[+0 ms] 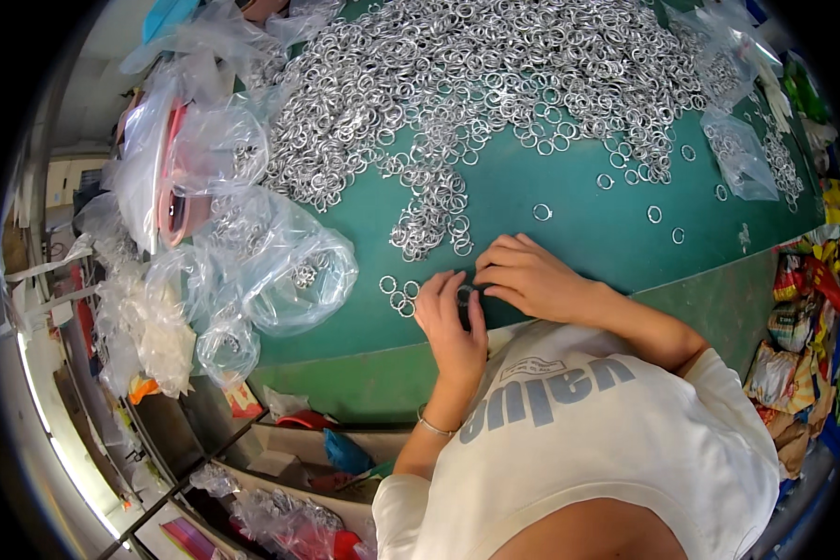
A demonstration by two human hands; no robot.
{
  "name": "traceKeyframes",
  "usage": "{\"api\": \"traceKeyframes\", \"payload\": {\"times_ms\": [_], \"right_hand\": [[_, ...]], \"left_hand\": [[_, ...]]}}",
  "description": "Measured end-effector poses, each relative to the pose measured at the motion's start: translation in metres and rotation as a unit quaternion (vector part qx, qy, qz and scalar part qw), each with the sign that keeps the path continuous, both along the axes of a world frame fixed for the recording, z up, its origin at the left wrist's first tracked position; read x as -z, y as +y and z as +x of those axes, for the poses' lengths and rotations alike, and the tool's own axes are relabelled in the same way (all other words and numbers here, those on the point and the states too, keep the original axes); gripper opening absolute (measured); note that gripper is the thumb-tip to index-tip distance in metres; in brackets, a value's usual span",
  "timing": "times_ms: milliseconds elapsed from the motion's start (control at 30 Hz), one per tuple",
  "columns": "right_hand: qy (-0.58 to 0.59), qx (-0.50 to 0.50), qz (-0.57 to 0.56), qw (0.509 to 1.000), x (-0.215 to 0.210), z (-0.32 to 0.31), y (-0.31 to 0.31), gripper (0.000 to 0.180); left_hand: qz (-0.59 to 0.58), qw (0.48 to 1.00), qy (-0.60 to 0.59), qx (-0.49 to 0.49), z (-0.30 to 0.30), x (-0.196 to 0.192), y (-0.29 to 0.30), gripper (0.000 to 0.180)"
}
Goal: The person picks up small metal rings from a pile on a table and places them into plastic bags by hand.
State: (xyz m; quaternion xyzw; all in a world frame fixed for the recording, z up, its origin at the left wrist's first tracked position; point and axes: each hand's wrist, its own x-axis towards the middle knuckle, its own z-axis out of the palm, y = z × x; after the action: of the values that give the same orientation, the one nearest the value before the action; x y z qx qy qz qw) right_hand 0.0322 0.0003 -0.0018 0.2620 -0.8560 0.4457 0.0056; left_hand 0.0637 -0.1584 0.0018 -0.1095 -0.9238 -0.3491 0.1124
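Note:
My left hand (450, 325) and my right hand (530, 276) meet near the front of a green table (588, 224). Between their fingertips they pinch a small stack of metal rings (464, 295), dark in shadow. Several loose silver rings (398, 293) lie just left of my left hand. A narrow tongue of rings (429, 219) runs down toward my hands from a very large heap of silver rings (476, 75) that covers the far half of the table. A thin bracelet (434, 427) sits on my left wrist.
Crumpled clear plastic bags (252, 252), some holding rings, pile up along the table's left side. Another clear bag (742, 159) lies at the far right. Single rings (654, 214) are scattered on the green surface. Colourful packets (798, 327) crowd the right edge; shelves with clutter (299, 467) sit below.

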Motion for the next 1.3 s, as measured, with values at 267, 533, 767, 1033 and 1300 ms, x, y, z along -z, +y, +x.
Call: {"api": "traceKeyframes", "payload": {"times_ms": [267,533,767,1033,1300], "right_hand": [[0.053,0.483,0.110,0.867,-0.015,0.017,0.134,0.020],[0.082,0.457,0.241,0.852,-0.015,0.034,0.149,0.022],[0.103,0.388,0.268,0.876,-0.011,0.018,0.151,0.012],[0.029,0.248,0.202,0.947,-0.015,0.052,0.106,0.011],[0.105,0.428,0.185,0.878,-0.022,0.056,0.123,0.017]], "left_hand": [[-0.076,0.996,-0.012,-0.047,0.006,0.024,-0.024,0.019],[-0.136,0.983,0.025,-0.119,-0.010,0.019,-0.031,0.020],[-0.238,0.968,0.024,-0.081,-0.013,0.014,-0.026,0.033],[-0.142,0.987,0.045,-0.067,-0.019,0.026,-0.042,0.020],[-0.100,0.991,0.044,-0.080,-0.017,0.028,-0.045,0.013]]}}
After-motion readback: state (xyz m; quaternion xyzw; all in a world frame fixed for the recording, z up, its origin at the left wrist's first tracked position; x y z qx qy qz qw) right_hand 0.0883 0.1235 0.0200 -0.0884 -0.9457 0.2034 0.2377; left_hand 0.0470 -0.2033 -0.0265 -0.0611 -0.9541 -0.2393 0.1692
